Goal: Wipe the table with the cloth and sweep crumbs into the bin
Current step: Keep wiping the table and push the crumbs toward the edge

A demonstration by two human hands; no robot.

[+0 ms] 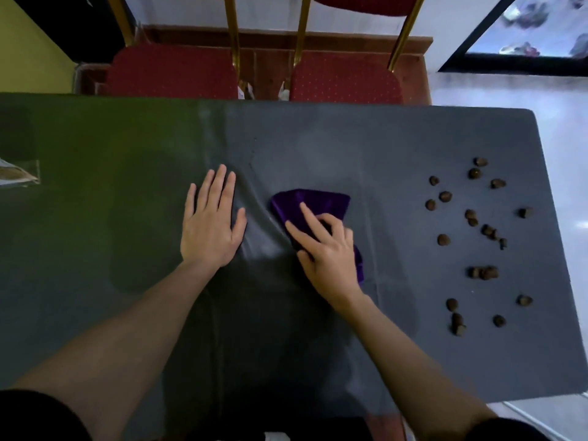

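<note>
I see the left hand (211, 224) lying flat on the table (95, 218), fingers straight and slightly spread, just left of the cloth (313, 202). The right hand (324, 249) presses on the purple cloth mid-table, index and thumb stretched out, the other fingers curled into the fabric. Crumbs (477, 237) lie scattered well to the right, near the table's edge.

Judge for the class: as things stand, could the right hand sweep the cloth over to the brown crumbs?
Probably yes. The right hand grips the purple cloth, and only bare table cover lies between it and the crumbs on its right. Nothing blocks the way.
</note>
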